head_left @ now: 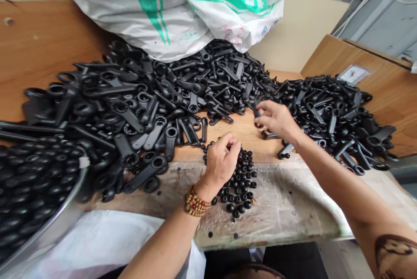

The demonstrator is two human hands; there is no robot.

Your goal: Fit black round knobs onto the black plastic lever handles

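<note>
My left hand (222, 159), a beaded bracelet (196, 202) on its wrist, is closed with curled fingers above a patch of small black balls with holes (239, 188). Whatever it may hold is hidden by the fingers. Further forward and to the right, my right hand (276, 118) pinches a black crank handle (256, 109) between thumb and fingers, at the gap between two heaps. The large heap of black crank handles (156, 96) spreads across the left and middle. A smaller heap of finished-looking handles (325, 114) lies beside my right forearm.
A clear-rimmed tub (70, 207) full of black balls stands at the near left. White sacks with green print (182, 14) overhang the big heap. Wooden boards (391, 92) wall in the table, whose front edge is covered in plastic film (286, 209).
</note>
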